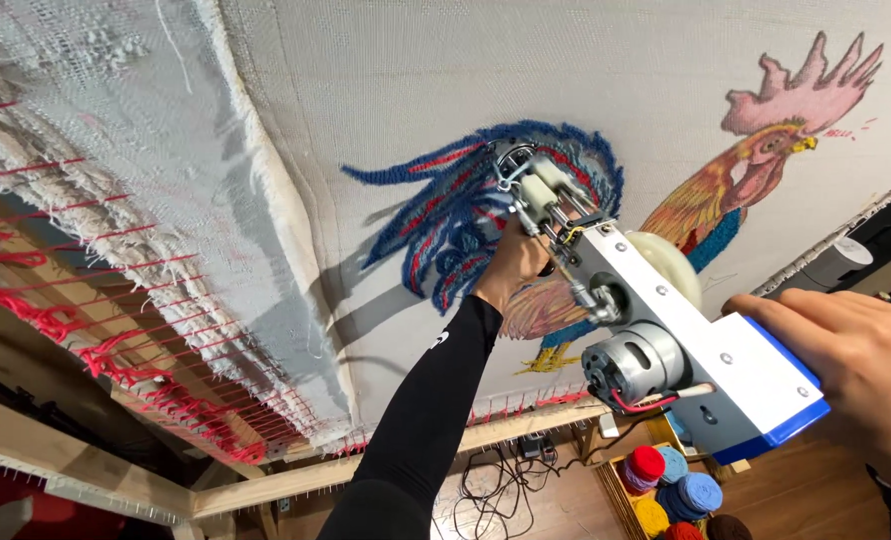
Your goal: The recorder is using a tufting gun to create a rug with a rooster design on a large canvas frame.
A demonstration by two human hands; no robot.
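Head view: right hand (851, 365) fingers wrap the blue-and-white rear of the tufting gun (656, 335), whose needle tip meets the blue tufted tail on the stretched cloth (466, 70). Left hand (514, 265) grips the gun's front underside, just below the needle. Yarn balls (671, 480) sit in a crate below the wooden frame (266, 480).

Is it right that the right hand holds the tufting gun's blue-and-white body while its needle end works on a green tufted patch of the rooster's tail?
Not quite: the head view shows the tufted patch is blue with red strands, not green. The right hand does hold the tufting gun.
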